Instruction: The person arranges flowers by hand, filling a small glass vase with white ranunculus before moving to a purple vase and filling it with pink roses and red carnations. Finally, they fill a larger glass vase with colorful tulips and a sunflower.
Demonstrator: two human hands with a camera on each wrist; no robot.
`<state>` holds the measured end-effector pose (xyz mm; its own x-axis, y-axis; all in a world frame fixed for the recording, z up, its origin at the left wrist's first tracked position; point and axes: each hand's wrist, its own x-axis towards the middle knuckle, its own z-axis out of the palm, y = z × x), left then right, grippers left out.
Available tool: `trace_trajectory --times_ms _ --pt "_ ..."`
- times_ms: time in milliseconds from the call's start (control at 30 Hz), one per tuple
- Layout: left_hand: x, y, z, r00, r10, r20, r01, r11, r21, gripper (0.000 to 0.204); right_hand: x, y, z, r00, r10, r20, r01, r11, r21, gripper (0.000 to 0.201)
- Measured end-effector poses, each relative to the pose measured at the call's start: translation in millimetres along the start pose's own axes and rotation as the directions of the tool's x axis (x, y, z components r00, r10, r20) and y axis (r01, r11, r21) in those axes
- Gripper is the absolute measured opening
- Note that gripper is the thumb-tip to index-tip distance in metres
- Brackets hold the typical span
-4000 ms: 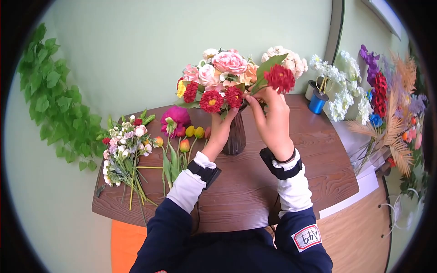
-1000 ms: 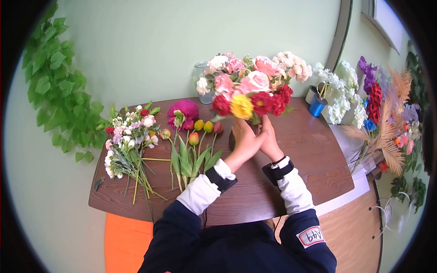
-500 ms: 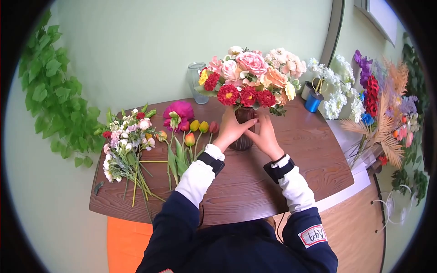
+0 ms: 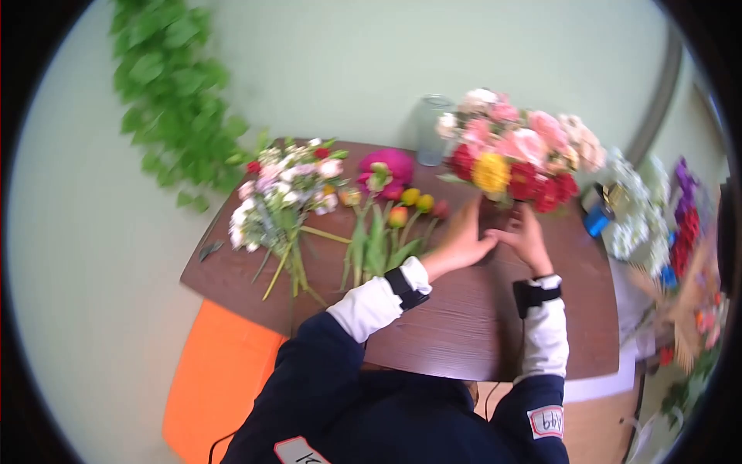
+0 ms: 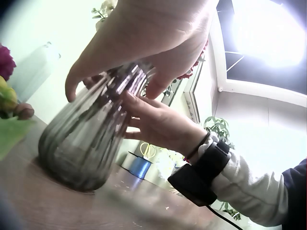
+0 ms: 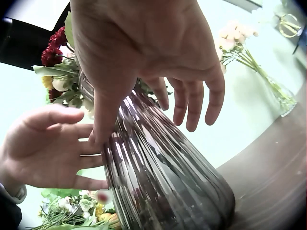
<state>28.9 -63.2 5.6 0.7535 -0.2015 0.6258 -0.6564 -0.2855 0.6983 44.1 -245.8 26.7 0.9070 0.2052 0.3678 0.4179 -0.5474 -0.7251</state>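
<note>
A ribbed, dark translucent glass vase (image 5: 81,148) stands on the brown wooden table, its neck between my two hands. My left hand (image 4: 464,243) holds one side, its thumb and fingers spread around the neck in the left wrist view. My right hand (image 4: 527,238) holds the other side, thumb on the near face and fingers reaching round behind. In the head view the hands mostly hide the vase. A full bouquet of pink roses (image 4: 522,145), dark red blooms (image 4: 525,179) and a yellow flower (image 4: 491,172) spreads above them.
Left of the vase lie a bunch of small mixed flowers (image 4: 290,182), several tulips (image 4: 398,216) and a magenta bloom (image 4: 386,170). A clear glass vase (image 4: 433,131) stands behind. A blue ribbon spool (image 4: 597,220) and white blossoms (image 4: 634,224) are at right.
My hands have come down from the red blooms to the vase's neck. The bouquet has turned, bringing the yellow flower from the left to the front. The head view has swung left.
</note>
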Motion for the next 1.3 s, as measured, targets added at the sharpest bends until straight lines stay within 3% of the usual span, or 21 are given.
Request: trace_trajectory --times_ms 67,100,133,200,267,367,533,600,700,733,800,867,933,967,1000,1067,1100,1167,1200,1267,1300 --pt "-6 -18 -16 0.977 -0.049 0.208 0.062 0.997 -0.055 0.071 0 14 4 0.998 0.004 -0.056 0.006 0.986 0.168 0.079" --pt "-7 6 -43 0.916 -0.210 0.341 0.251 0.964 -0.081 0.057 -3 5 8 0.997 0.026 -0.076 -0.006 0.968 0.253 0.076" --pt "-8 5 -60 0.920 -0.231 0.315 0.265 0.961 -0.071 0.057 -5 0 10 0.996 0.067 -0.062 -0.046 0.956 0.289 0.072" --pt "-7 2 -89 0.837 -0.229 0.496 0.228 0.972 0.065 0.044 -5 -10 17 0.997 -0.003 -0.080 0.016 0.988 0.157 0.066" --pt "-9 13 -123 0.852 -0.276 0.444 0.155 0.945 0.289 0.038 0 -25 27 0.992 0.001 -0.123 0.017 0.989 0.144 0.064" --pt "-19 16 -174 0.866 -0.437 0.243 0.204 0.753 0.626 0.036 8 -27 38 0.975 -0.011 -0.220 0.040 0.991 0.124 0.060" --pt "-56 -13 -271 0.812 -0.547 -0.205 0.484 0.433 0.761 0.031 13 -19 36 0.971 -0.015 -0.238 0.053 0.987 0.153 0.055" --pt "-77 -23 -295 0.887 -0.341 -0.312 0.399 0.225 0.889 0.036 14 -18 35 0.977 -0.018 -0.213 0.062 0.978 0.201 0.051" --pt "-107 -43 -317 0.957 -0.232 -0.176 0.244 0.309 0.919 0.043 15 -13 36 0.979 0.014 -0.203 0.038 0.967 0.253 0.050" --pt "-111 -44 -320 0.956 -0.231 -0.178 0.245 0.305 0.920 0.043 15 -12 36 0.979 0.013 -0.202 0.040 0.966 0.256 0.050" --pt "-113 -44 -327 0.940 -0.337 -0.047 0.212 0.470 0.857 0.050 14 -14 36 0.980 0.043 -0.195 0.011 0.964 0.266 0.050" --pt "-107 -41 -336 0.956 -0.292 -0.034 0.185 0.508 0.841 0.040 13 -13 36 0.980 0.041 -0.195 0.014 0.963 0.269 0.050" --pt "-91 -41 -351 0.929 -0.350 -0.124 0.358 0.758 0.545 0.027 14 -12 36 0.980 0.039 -0.194 0.015 0.963 0.270 0.050" --pt "-87 -48 -356 0.930 -0.232 -0.286 0.352 0.783 0.512 0.021 14 -12 36 0.980 0.022 -0.198 0.032 0.964 0.266 0.049" --pt "-80 -60 -369 0.851 -0.359 -0.383 0.503 0.765 0.402 0.022 14 -12 36 0.979 0.005 -0.203 0.049 0.964 0.261 0.048" --pt "-74 -98 -397 0.770 -0.379 -0.514 0.596 0.716 0.365 0.025 14 -10 36 0.980 0.007 -0.198 0.048 0.962 0.269 0.047" --pt "-71 -115 -402 0.772 -0.372 -0.516 0.592 0.717 0.368 0.025 14 -10 36 0.980 0.010 -0.197 0.046 0.960 0.277 0.046" --pt "-62 -140 -411 0.577 -0.615 -0.537 0.762 0.642 0.084 0.027 13 -15 35 0.981 0.005 -0.194 0.052 0.956 0.287 0.046" --pt "-55 -137 -414 0.592 -0.702 -0.397 0.785 0.614 0.085 0.028 13 -18 35 0.983 0.006 -0.183 0.049 0.955 0.294 0.045" --pt "-40 -136 -412 0.571 -0.769 -0.286 0.820 0.548 0.162 0.029 12 -16 35 0.982 0.009 -0.187 0.049 0.951 0.305 0.044" --pt "-38 -138 -409 0.553 -0.776 -0.304 0.827 0.556 0.085 0.028 12 -13 35 0.983 0.005 -0.186 0.050 0.955 0.292 0.044"
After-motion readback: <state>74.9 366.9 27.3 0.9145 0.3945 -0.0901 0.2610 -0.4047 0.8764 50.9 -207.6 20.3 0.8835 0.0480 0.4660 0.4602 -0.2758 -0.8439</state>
